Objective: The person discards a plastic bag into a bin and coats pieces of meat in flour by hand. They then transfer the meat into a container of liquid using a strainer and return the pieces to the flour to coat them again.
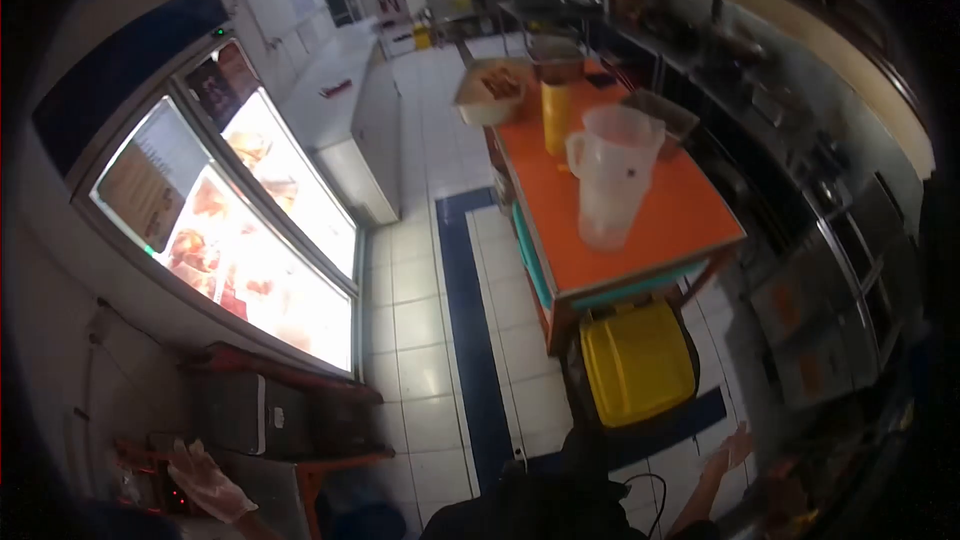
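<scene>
My left hand (210, 483), in a thin see-through glove, is at the lower left with its fingers stretched out and nothing in it. Close by it are a dark box-like appliance (225, 415) and small red lights (178, 495). Low on the right, my right hand (728, 452) is held out with extended fingers, also holding nothing. It is nearest to a yellow lidded bin (638, 360) standing under the near end of an orange-topped table (545, 210). A large translucent pitcher (615, 180) stands on that table.
The table also bears a yellow cylindrical container (556, 120), a pale tub (487, 105) with reddish-brown food and metal pans (660, 118). A lit glass-door fridge (250, 230) and a white counter (340, 110) line the left. Kitchen equipment (770, 90) runs along the right wall.
</scene>
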Available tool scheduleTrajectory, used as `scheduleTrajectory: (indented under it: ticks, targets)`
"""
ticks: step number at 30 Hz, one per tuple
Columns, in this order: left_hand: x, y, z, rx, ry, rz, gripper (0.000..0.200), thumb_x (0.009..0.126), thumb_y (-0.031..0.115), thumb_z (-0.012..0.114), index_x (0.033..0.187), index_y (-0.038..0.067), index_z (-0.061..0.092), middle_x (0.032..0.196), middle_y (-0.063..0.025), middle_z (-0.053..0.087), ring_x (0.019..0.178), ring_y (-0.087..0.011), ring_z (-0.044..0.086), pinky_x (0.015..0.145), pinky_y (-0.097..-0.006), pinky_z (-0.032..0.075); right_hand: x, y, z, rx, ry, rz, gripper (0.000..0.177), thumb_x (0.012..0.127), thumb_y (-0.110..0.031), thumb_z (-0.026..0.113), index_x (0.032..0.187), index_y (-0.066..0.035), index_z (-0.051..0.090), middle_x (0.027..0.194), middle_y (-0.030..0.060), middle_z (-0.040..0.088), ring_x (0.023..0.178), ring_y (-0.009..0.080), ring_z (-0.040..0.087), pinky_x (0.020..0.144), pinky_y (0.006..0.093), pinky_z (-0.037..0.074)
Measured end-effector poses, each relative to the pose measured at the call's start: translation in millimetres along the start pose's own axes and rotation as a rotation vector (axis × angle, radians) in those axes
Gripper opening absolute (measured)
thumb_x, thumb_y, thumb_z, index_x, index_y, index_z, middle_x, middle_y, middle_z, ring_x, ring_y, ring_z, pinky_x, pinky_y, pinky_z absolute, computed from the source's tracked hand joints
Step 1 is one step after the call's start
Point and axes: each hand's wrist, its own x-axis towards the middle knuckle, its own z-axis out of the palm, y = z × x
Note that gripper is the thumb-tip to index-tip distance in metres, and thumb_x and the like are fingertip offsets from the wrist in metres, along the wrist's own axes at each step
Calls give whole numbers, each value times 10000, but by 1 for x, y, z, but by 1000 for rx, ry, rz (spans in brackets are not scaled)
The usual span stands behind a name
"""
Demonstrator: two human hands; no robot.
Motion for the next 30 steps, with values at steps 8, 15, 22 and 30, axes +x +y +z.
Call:
scheduleTrajectory:
  ticks: [8, 15, 22, 30]
  targets:
    - [-76, -161, 306, -193, -771, -401, 682, 1015, 209, 584, 1586, 71, 237, 1489, -195, 478, 1202, -268, 604, 1013, -406, 532, -50, -453, 126, 808, -711, -236, 396, 1047, -277, 601, 1382, -67, 586, 1293, 90, 589, 1086, 190, 599, 926, 337, 501]
    - [-179, -276, 567, -61, -1106, -239, 1250, 863, 359, 849, 1617, 126, -121, 1598, -357, 260, 1273, -408, 592, 1024, -503, 538, -162, -749, 246, 814, -1834, 13, 360, 1001, -245, 667, 1284, -26, 636, 965, 25, 642, 810, 133, 613, 745, 310, 525]
    - [-84, -417, 733, -154, -783, -506, 1016, 931, 288, 768, 1640, 158, 53, 1586, -224, 316, 1258, -303, 594, 987, -467, 574, -180, -924, 453, 1119, -1642, -880, 181, 1018, -210, 649, 1124, -66, 674, 914, 15, 635, 839, 127, 621, 761, 279, 525]
    - [166, -482, 749, 799, -357, 418, 196, 1006, 82, 537, 1129, 104, 688, 1389, -130, 535, 1194, -243, 611, 959, -372, 549, -166, -1138, 556, 709, -1888, -681, 253, 969, -261, 717, 1126, -66, 681, 998, 66, 718, 945, 159, 675, 829, 321, 561]
